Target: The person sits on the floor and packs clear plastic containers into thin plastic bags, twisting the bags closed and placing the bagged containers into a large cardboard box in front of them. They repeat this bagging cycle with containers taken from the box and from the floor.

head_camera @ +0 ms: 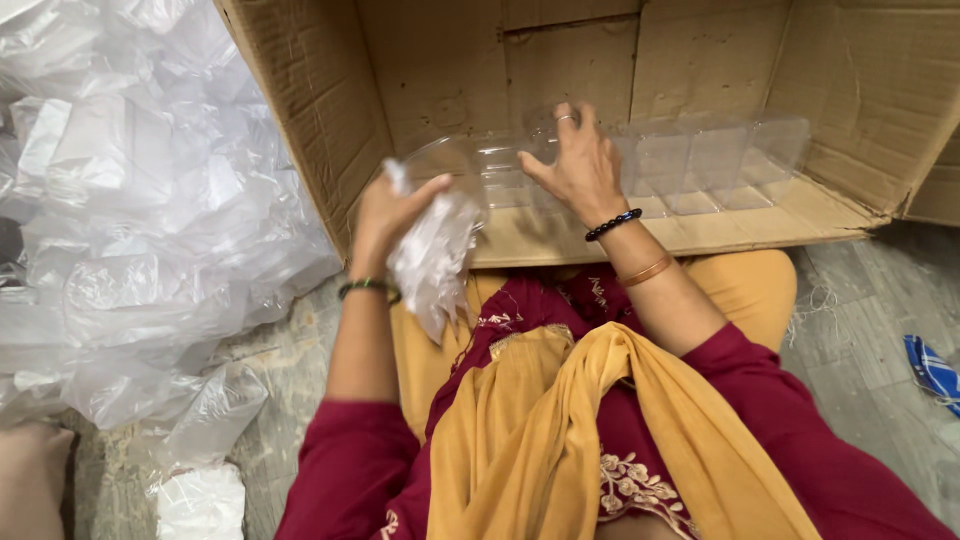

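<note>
Left hand [385, 215] is gripping a crumpled clear plastic bag [430, 262], fingers and thumb closed around its upper end while the rest is hanging down over the person's lap. Just beside it, the right hand [580, 165] is reaching into a cardboard box [420, 70] lying open on its side, fingers spread and pressing on a clear plastic container [480, 170] — it is not clenched, the palm is resting against the container's top. That container is sitting at the box's front-left, touching the edge of the hanging bag, and a row of further clear containers [715, 160] is standing along the box floor to its right. A big heap of loose clear plastic bags [130, 210] is piling up on the floor to the person's left — well apart from the box's interior. A blue-and-white cloth [932, 370] is lying on the floor at the far right.
</note>
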The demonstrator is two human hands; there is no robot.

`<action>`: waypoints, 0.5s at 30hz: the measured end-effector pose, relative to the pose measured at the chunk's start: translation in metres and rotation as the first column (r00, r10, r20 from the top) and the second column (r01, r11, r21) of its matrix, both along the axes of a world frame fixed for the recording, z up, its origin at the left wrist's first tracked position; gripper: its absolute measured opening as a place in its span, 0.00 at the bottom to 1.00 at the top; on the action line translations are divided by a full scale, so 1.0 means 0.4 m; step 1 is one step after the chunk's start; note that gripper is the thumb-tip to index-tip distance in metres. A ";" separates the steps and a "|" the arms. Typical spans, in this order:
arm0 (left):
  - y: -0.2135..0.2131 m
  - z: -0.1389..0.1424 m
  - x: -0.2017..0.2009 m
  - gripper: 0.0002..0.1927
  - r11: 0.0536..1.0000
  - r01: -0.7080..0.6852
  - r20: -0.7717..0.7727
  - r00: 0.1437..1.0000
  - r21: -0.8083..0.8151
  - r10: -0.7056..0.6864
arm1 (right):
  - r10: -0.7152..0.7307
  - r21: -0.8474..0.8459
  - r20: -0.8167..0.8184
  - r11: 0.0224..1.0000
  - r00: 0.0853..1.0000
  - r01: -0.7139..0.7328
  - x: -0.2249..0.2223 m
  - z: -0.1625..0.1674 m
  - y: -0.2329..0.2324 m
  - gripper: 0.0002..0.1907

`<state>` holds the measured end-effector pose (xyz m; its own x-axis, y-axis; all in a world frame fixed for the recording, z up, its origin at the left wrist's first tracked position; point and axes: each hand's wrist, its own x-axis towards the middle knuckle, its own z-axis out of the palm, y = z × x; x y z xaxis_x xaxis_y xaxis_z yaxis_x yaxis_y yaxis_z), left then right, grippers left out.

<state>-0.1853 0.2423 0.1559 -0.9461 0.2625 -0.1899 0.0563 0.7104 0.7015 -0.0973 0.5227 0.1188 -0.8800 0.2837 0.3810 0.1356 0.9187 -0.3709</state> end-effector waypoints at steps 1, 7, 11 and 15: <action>0.041 -0.019 -0.018 0.35 0.999 0.037 0.041 0.998 0.002 -0.037 | -0.014 -0.029 0.062 0.999 0.998 0.016 0.012 0.000 0.008 0.43; 0.201 -0.189 -0.079 0.39 0.959 0.282 0.086 0.955 0.040 -0.284 | -0.046 0.129 0.160 0.991 0.986 0.026 0.044 -0.072 0.013 0.43; 0.222 -0.264 -0.065 0.36 0.947 0.304 -0.070 0.948 -0.102 -0.311 | -0.040 0.222 0.076 0.975 0.996 0.023 0.052 -0.145 -0.001 0.48; 0.199 -0.280 -0.050 0.33 0.955 0.274 -0.035 0.962 0.114 -0.272 | 0.045 0.019 -0.154 0.999 0.987 -0.043 0.111 -0.141 0.102 0.42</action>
<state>-0.2054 0.3221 0.0439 -0.8385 0.5303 -0.1256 0.2505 0.5798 0.7753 -0.0529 0.5634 0.0626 -0.8218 0.2390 0.5172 0.0372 0.9283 -0.3699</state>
